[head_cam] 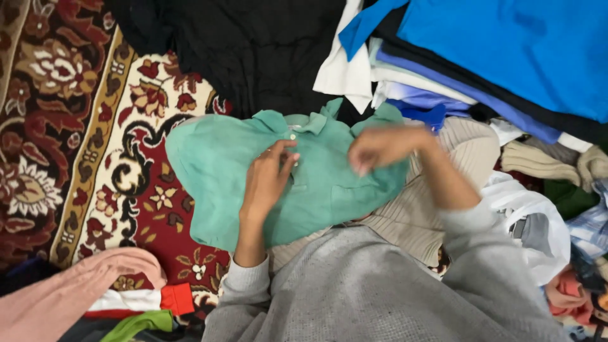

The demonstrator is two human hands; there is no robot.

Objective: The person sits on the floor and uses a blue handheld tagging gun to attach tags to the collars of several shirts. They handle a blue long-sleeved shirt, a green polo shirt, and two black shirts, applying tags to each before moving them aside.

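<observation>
Green collared shirt [316, 183] lies spread under both hands; left hand [269, 177] pinches its button placket, right hand [380, 147], blurred, presses flat beside the collar; keeping the fabric taut should help.

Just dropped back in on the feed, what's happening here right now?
A person in a grey sweater has both hands on a green collared shirt spread over a beige ribbed garment on a red patterned carpet. The left hand rests at the button placket; the right hand, blurred, is near the collar. A stack of folded blue and white clothes lies to the upper right, and a pink garment at lower left.
</observation>
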